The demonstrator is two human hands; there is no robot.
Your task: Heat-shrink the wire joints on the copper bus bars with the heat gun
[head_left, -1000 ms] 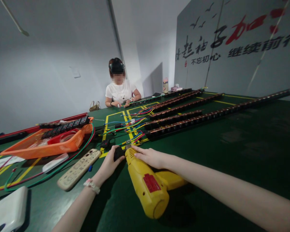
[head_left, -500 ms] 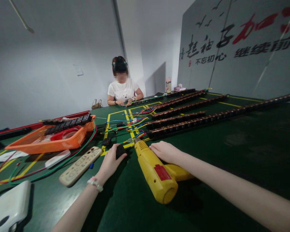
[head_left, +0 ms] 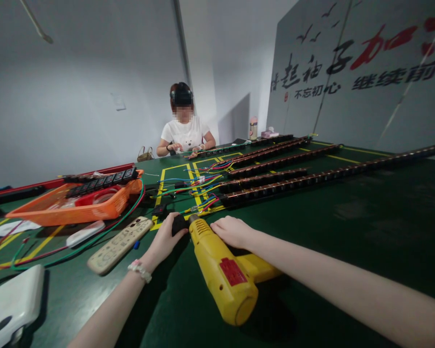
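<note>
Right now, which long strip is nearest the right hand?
The frontmost strip, the only one reaching the picture's right edge; the others lie farther from the right hand.

We see our left hand (head_left: 166,233) gripping a small black object (head_left: 180,224). Our right hand (head_left: 234,232) lies just beside a yellow heat gun (head_left: 215,258), near its nozzle end; we cannot tell whether the two touch. On our left, a beige patterned oblong (head_left: 119,245) lies on the green table (head_left: 333,261), with an orange basket (head_left: 72,216) farther off. Beyond our hands, long copper-edged strips (head_left: 286,184) trail coloured wires (head_left: 210,200). At the far side, we face a co-worker (head_left: 184,137) in white.
</note>
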